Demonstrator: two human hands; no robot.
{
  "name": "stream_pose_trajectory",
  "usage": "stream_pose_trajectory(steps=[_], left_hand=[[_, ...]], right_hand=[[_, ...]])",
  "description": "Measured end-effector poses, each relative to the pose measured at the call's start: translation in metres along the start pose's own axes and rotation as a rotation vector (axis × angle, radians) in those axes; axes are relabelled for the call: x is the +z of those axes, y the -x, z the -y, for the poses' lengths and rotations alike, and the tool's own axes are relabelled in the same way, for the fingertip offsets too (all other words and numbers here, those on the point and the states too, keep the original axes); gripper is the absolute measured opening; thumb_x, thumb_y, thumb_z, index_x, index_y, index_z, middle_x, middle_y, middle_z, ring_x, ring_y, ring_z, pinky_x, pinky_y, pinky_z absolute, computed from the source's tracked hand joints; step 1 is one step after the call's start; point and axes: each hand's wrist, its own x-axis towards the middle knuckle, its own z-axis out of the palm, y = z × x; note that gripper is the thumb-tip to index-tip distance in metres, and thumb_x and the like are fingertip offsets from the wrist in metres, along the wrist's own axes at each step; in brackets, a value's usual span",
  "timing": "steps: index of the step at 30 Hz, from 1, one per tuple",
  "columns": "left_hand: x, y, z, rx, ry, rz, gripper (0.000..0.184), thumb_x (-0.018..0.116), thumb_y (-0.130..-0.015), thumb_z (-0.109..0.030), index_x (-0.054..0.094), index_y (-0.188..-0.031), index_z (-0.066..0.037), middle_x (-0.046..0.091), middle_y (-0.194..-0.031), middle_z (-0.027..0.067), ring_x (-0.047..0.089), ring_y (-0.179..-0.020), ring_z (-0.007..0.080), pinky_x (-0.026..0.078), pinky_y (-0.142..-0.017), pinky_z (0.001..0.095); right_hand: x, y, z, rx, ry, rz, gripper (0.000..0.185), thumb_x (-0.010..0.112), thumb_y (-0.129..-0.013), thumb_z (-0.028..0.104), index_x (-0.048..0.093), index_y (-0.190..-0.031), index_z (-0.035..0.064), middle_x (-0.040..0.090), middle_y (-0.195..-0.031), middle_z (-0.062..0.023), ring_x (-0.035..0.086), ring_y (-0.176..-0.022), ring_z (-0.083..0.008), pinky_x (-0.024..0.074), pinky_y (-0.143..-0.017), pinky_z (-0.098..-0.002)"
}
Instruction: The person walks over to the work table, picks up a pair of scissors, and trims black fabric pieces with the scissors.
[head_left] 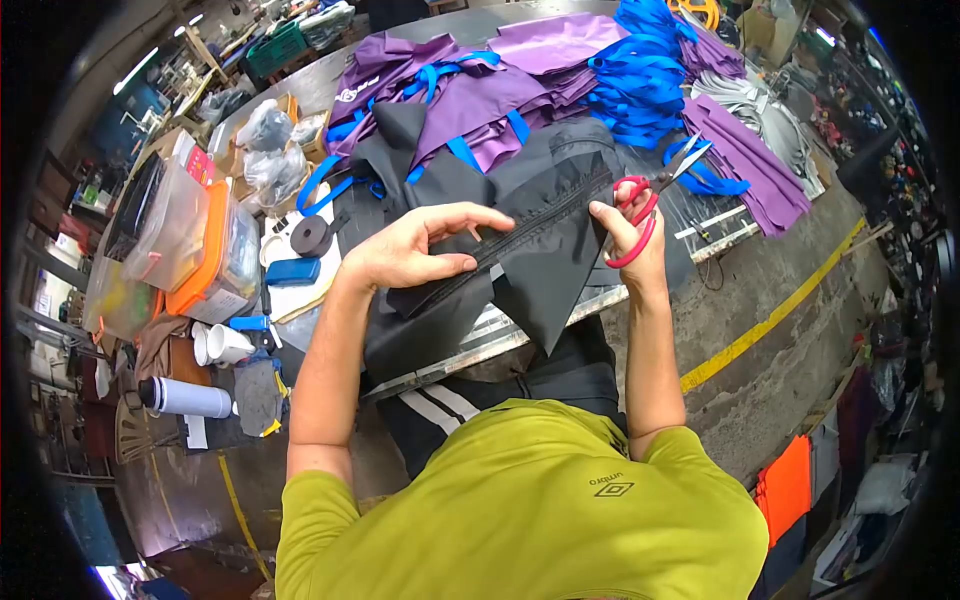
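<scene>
My right hand point(633, 228) is closed around the red handles of a pair of scissors point(640, 200), whose blades point up and away to the right. Its thumb meets the edge of a black fabric piece point(545, 285) with a gathered, seam-like strip point(530, 225) running diagonally across it. At the strip's left part is my left hand point(425, 245), thumb and index finger apart, their tips at the fabric; its other fingers are partly hidden. A pointed flap of the black fabric hangs over the table's near edge.
Purple fabric point(490, 105) with blue straps is piled behind the black cloth. Bundled blue straps point(635, 85) lie at the back right. To the left are an orange-rimmed plastic box point(205, 255), a black tape roll point(311, 236) and a white bottle point(190, 397).
</scene>
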Motion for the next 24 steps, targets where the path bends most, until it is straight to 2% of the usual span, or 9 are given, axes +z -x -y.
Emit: stream_pose_trajectory(steps=[2,5,6,10,13,16,20,21,24], left_hand=[[-0.005,-0.001,-0.001,-0.077,0.021,0.039,0.039,0.068,-0.088,0.002,0.072,-0.127,0.0,0.072,-0.124,0.0095,0.065,-0.12,0.0175,0.047,-0.105,0.0308],[-0.011,-0.001,-0.006,-0.107,-0.052,0.086,0.036,0.07,-0.088,0.0,0.073,-0.123,0.0,0.073,-0.116,0.0097,0.066,-0.111,0.0168,0.048,-0.101,0.0306],[-0.012,-0.001,-0.004,-0.091,-0.051,0.081,0.037,0.071,-0.086,0.0,0.074,-0.124,-0.001,0.074,-0.113,0.0097,0.066,-0.107,0.0169,0.048,-0.098,0.0314],[-0.017,0.002,0.0,-0.037,-0.123,0.061,0.043,0.073,-0.085,-0.002,0.073,-0.128,-0.001,0.074,-0.117,0.0096,0.066,-0.112,0.0175,0.048,-0.102,0.0322],[-0.021,0.002,0.001,-0.061,-0.143,0.07,0.043,0.074,-0.084,-0.003,0.073,-0.128,-0.001,0.075,-0.122,0.0105,0.067,-0.115,0.0178,0.048,-0.105,0.0326],[-0.024,0.0,0.002,-0.119,-0.132,0.07,0.043,0.075,-0.084,-0.002,0.073,-0.127,0.0,0.075,-0.123,0.0097,0.067,-0.117,0.0175,0.048,-0.107,0.0328],[-0.02,-0.002,0.002,-0.143,-0.059,0.078,0.043,0.076,-0.085,-0.003,0.073,-0.128,0.0,0.074,-0.124,0.0087,0.066,-0.119,0.0162,0.047,-0.109,0.0317],[-0.02,-0.003,0.001,-0.142,-0.041,0.076,0.043,0.076,-0.085,-0.003,0.072,-0.128,0.0,0.074,-0.124,0.0087,0.066,-0.119,0.016,0.046,-0.11,0.0316],[-0.02,-0.005,0.0,-0.121,-0.055,0.082,0.045,0.077,-0.085,-0.001,0.071,-0.13,0.0,0.073,-0.127,0.009,0.064,-0.121,0.0157,0.047,-0.11,0.032]], right_hand=[[-0.001,-0.001,-0.002,-0.053,0.022,0.007,0.034,0.082,-0.084,0.002,0.054,-0.102,0.0101,0.047,-0.077,0.0085,0.042,-0.064,-0.0018,0.0319,-0.057,-0.0217],[-0.006,0.001,-0.004,-0.028,0.11,0.043,0.033,0.082,-0.085,0.005,0.055,-0.103,0.0094,0.046,-0.076,0.0095,0.041,-0.062,-0.0019,0.0322,-0.056,-0.0222],[-0.004,0.004,0.002,-0.033,0.19,0.022,0.031,0.085,-0.086,0.011,0.058,-0.101,0.008,0.051,-0.075,0.0076,0.045,-0.063,-0.0032,0.0358,-0.057,-0.0232],[0.002,0.029,0.038,0.024,0.518,-0.03,0.034,0.091,-0.083,0.023,0.065,-0.097,0.0042,0.058,-0.074,0.0032,0.053,-0.068,-0.0057,0.0442,-0.062,-0.0249],[0.005,0.062,0.064,-0.07,0.577,0.149,0.036,0.091,-0.082,0.025,0.068,-0.097,0.0009,0.063,-0.076,-0.002,0.057,-0.069,-0.0121,0.0493,-0.068,-0.0296],[0.004,0.072,0.071,-0.363,0.791,0.072,0.035,0.09,-0.082,0.024,0.069,-0.098,0.0001,0.065,-0.077,-0.0053,0.06,-0.07,-0.0147,0.0502,-0.07,-0.031],[-0.013,0.055,0.072,-0.127,0.771,-0.189,0.031,0.086,-0.089,0.023,0.069,-0.098,-0.0004,0.066,-0.075,-0.0018,0.055,-0.063,-0.0103,0.0471,-0.062,-0.0272],[-0.018,0.053,0.074,-0.151,0.753,-0.101,0.029,0.082,-0.093,0.025,0.068,-0.098,-0.0007,0.064,-0.076,-0.0019,0.055,-0.061,-0.0087,0.0466,-0.06,-0.0257],[-0.022,0.077,0.067,0.125,0.022,0.347,0.042,0.073,-0.094,0.039,0.065,-0.096,-0.0025,0.064,-0.077,-0.0064,0.061,-0.061,-0.0116,0.0518,-0.057,-0.0284]])
